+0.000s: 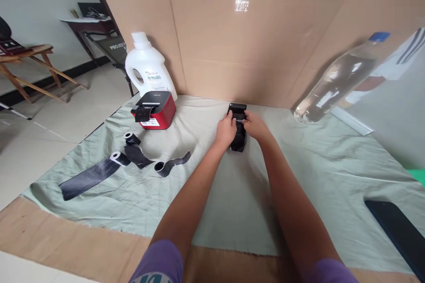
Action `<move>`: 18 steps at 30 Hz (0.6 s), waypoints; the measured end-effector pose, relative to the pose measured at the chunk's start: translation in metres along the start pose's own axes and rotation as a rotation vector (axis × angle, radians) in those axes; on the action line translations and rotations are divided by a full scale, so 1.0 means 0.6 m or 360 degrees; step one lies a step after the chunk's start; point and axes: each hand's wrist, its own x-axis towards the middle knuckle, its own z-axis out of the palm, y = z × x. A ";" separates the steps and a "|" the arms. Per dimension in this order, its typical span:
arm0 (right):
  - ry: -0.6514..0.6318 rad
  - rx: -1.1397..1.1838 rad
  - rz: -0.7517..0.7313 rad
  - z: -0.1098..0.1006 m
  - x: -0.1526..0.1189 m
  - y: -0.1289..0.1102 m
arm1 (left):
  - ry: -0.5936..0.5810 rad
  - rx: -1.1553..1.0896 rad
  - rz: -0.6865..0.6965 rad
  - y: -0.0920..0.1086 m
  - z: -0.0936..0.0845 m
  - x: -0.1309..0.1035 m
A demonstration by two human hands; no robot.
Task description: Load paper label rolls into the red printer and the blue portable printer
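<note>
Near the base of the cardboard wall, a small black boxy device (238,107) lies on the pale green cloth. A strip of black paper (237,143) extends from its near side toward me. My left hand (226,130) grips the left side, its fingers curled over the top. On the opposite side, my right hand (256,125) has its fingertips pressed against the device and the strip's edge. The fingers cover much of the middle, so exactly what each fingertip pinches is hidden.
To the left stand a red-and-black label printer (166,112) and a white jug (149,66). Black paper rolls (121,159) lie partly unwound before them. A clear bottle (338,82) leans on the right cardboard (265,44). A dark phone (395,230) lies near right.
</note>
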 end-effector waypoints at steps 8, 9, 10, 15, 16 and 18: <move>0.0029 -0.0090 0.0060 0.013 -0.018 -0.009 | 0.0093 -0.0219 -0.0025 -0.036 0.030 -0.001; 0.0021 -0.0109 0.0071 0.013 -0.019 -0.010 | 0.0107 -0.0230 -0.0031 -0.038 0.031 -0.001; 0.0012 -0.0131 0.0076 0.013 -0.020 -0.010 | 0.0119 -0.0231 -0.0038 -0.040 0.031 -0.002; 0.0012 -0.0242 0.0053 0.020 -0.021 -0.009 | 0.0152 -0.0174 -0.0076 -0.043 0.025 -0.006; 0.0018 -0.0257 0.0047 0.022 -0.021 -0.008 | 0.0144 -0.0171 -0.0097 -0.044 0.024 -0.006; 0.0044 -0.0271 0.0041 0.027 -0.019 -0.004 | 0.0141 -0.0180 -0.0141 -0.046 0.023 -0.008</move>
